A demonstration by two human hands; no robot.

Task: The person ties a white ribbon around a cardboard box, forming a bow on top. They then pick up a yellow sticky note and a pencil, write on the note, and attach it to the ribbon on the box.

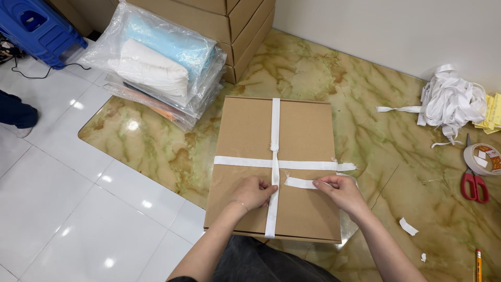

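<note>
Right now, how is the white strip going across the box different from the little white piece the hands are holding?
The crosswise strip lies flat and spans the whole cardboard box; the short piece covers only a small part. The crosswise strip is free of hands; the short piece is pinched by the right hand, while the left hand presses the lengthwise strip. Both are white and flat.
</note>
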